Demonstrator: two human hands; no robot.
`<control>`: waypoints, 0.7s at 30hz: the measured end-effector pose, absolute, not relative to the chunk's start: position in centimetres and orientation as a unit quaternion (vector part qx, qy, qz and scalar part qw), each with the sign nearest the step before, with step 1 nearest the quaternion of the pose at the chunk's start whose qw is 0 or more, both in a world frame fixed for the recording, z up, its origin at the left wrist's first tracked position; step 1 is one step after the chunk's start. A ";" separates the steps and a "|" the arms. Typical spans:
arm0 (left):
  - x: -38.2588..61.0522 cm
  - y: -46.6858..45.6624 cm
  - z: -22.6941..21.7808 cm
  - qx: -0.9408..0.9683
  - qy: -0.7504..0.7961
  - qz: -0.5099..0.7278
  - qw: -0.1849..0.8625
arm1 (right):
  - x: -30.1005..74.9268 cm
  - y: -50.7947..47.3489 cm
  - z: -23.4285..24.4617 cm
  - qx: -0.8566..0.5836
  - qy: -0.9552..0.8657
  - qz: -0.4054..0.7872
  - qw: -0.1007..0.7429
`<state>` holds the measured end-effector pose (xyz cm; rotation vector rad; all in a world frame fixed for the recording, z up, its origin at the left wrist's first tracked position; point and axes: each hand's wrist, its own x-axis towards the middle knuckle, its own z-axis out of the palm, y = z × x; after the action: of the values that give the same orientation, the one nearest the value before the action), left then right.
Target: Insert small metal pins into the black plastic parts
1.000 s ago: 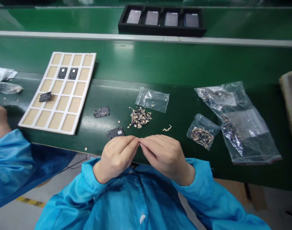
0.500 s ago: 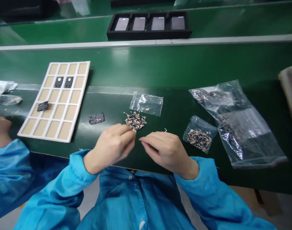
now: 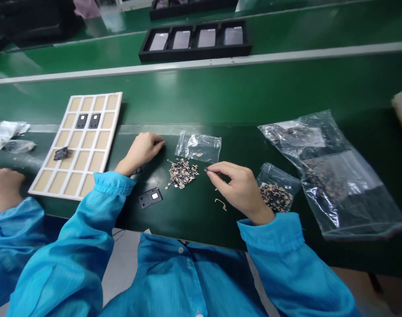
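Green bench mat (image 3: 187, 220), left hand (image 3: 143, 149) loosely curled, right hand (image 3: 240, 187) fingertips pressed together beside heaped tan-and-black pieces (image 3: 181, 174)

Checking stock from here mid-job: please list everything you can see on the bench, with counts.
green workbench: 1, green, under everything.
foam tray: 1, white with tan cells, left.
tray plates: 3, black, in cells.
loose plates: 2, black, on the mat, one half-hidden by the left wrist.
pile of small parts: 1, tan and black, mid-mat.
tan strip: 1, tan, by the right hand.
zip bags: 3, clear, right of centre, two holding parts.
panel trays: 2, black, rear, far one cut off.
wrappers: 2, clear, far left.
co-worker's hand: 1, far left.
left hand: 1, above the mat, beside the tray.
right hand: 1, fingertips pinched, right of the pile.
blue sleeves: 2, blue, at the bench edge.
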<state>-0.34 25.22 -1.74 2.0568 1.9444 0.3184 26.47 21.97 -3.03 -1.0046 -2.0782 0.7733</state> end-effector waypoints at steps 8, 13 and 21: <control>-0.1 24.3 -1.5 0.692 0.694 0.155 0.121 | 26.8 22.1 -3.3 -0.415 -0.768 0.353 0.338; 3.0 18.6 0.7 0.767 0.542 0.271 0.213 | 26.2 21.0 -1.9 -0.335 -0.839 0.327 0.279; 4.9 15.0 -0.1 0.821 0.512 0.139 0.212 | 24.2 19.9 -1.6 -0.242 -0.918 0.255 0.186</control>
<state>4.85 15.04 -0.11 2.2795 1.4221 0.3850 24.24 19.86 -1.56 -0.6822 -2.5850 0.7179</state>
